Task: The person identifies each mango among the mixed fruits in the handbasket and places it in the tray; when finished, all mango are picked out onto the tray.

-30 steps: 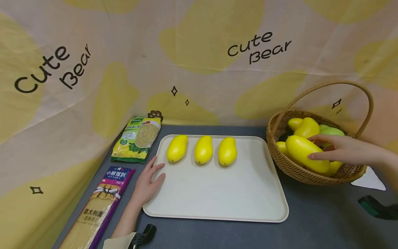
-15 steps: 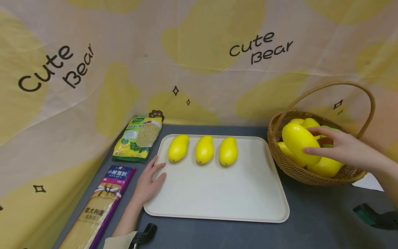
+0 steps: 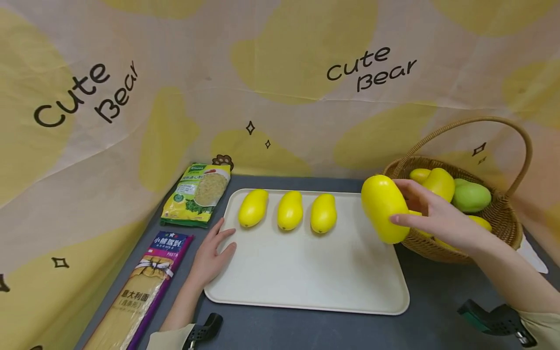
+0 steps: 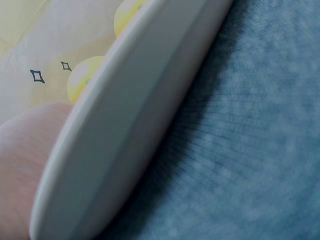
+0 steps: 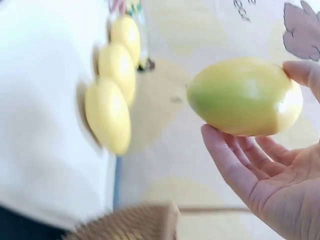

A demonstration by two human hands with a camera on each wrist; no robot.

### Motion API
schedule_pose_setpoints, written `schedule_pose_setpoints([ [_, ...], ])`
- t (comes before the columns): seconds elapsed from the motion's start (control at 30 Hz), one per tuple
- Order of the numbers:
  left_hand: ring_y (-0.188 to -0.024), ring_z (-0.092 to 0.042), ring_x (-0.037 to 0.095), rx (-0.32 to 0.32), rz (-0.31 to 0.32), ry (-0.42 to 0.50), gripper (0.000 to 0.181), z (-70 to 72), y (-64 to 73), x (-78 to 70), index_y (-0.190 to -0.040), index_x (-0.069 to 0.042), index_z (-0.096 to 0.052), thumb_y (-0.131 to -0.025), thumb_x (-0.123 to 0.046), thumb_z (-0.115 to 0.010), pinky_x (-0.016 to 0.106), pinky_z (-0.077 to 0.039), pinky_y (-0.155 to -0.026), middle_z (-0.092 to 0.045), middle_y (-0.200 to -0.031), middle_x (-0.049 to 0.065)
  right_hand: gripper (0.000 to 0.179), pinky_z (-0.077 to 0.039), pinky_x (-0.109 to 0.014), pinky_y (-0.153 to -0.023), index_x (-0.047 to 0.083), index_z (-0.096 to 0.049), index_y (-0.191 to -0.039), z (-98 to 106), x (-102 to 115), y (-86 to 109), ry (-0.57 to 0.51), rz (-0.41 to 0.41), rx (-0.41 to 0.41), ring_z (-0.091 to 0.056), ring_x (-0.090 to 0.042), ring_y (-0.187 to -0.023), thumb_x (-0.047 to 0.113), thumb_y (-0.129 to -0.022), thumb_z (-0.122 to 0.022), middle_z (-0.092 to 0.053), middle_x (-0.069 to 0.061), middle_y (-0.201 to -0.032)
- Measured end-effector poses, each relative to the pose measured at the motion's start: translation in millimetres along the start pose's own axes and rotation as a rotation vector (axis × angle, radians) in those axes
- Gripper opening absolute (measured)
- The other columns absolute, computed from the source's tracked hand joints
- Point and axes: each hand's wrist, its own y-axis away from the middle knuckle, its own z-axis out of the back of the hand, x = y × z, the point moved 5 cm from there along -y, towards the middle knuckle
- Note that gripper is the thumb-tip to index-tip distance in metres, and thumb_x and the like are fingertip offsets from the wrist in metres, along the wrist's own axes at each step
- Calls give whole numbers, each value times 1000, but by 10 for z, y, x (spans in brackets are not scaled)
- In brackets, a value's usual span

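My right hand (image 3: pixel 437 218) pinches a yellow mango (image 3: pixel 384 209) between thumb and fingers, above the tray's right edge. In the right wrist view this mango (image 5: pixel 235 95) shows a greenish end, and the fingers support it from below. Three more yellow mangoes, a left one (image 3: pixel 253 208), a middle one (image 3: pixel 290 210) and a right one (image 3: pixel 323 213), lie in a row along the back of the cream tray (image 3: pixel 306 272). My left hand (image 3: pixel 213 255) rests on the tray's left rim with its fingers relaxed. The left wrist view shows the tray's side (image 4: pixel 125 110) close up.
A wicker basket (image 3: pixel 426 248) with a tall handle stands right of the tray. It holds a green mango (image 3: pixel 472 196) and several yellow ones. On the left lie a yellow-green food bag (image 3: pixel 197 194) and a long pasta pack (image 3: pixel 142 287). A patterned cloth (image 3: pixel 280 73) hangs behind.
My right hand has lifted the yellow mango out of the basket and carried it left to the tray's right edge. The left hand stays at the tray's rim.
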Motion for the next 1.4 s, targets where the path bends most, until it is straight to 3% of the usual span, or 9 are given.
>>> schedule_pose_setpoints([
  [0.13,-145,-22,35,-2,-6,0,39,-4,-3,5,-133,-11,-60,-95,-20,-63,61,-22,-111,-23,-160,7,65,-50,-44,-88,11,-28,-151,-246,16,-45,-167,22,65,-53,-34,-115,19,-94,-60,-53,-15,-125],
  [0.27,-145,-22,35,-1,-8,-4,39,-12,-4,13,-133,-11,-60,-95,-20,-63,61,-22,-111,-23,-160,7,64,-50,-45,-84,8,-31,-146,-461,-57,-99,-288,9,84,-57,-34,-105,17,-91,-63,-56,-20,-116],
  [0.5,-145,-21,34,5,6,4,40,-26,-3,22,-134,-12,-59,-95,-20,-62,61,-21,-112,-22,-161,5,75,-50,-39,-86,5,-22,-144,-745,-289,-137,-402,-62,31,-55,-30,-106,16,-86,-68,-49,-20,-122],
  [0.7,-145,-21,34,3,3,6,40,-21,-1,11,-134,-12,-59,-95,-21,-63,61,-22,-112,-22,-161,5,82,-53,-36,-83,16,-22,-147,-942,-491,-98,-458,-78,-24,-55,-31,-104,11,-83,-73,-43,-20,-128],
  [0.83,-145,-22,35,-4,-5,2,39,-11,-4,6,-133,-11,-60,-95,-20,-63,61,-22,-112,-23,-160,6,74,-53,-34,-81,14,-31,-142,-1025,-637,-69,-436,-141,-106,-53,-30,-104,14,-83,-76,-44,-18,-127],
  [0.97,-145,-22,35,-6,-4,-1,40,-9,-6,4,-134,-11,-59,-95,-20,-62,61,-21,-112,-23,-160,7,74,-54,-32,-82,13,-26,-143,-1057,-722,-23,-377,-192,-195,-50,-30,-107,21,-87,-74,-40,-16,-131],
  [1.2,-144,-22,36,-10,-4,-6,40,-3,0,-10,-134,-10,-59,-95,-20,-62,62,-20,-112,-23,-160,9,69,-40,-50,-96,8,-24,-143,-1045,-708,29,-75,-86,-289,-50,-32,-113,21,-92,-68,-43,-18,-137],
  [1.4,-144,-22,37,-4,-7,3,40,4,-4,-20,-134,-9,-59,-96,-20,-62,61,-20,-112,-23,-160,9,71,-47,-35,-85,6,-31,-137,-1027,-725,27,59,-42,-344,-51,-27,-107,20,-84,-76,-47,-14,-130],
])
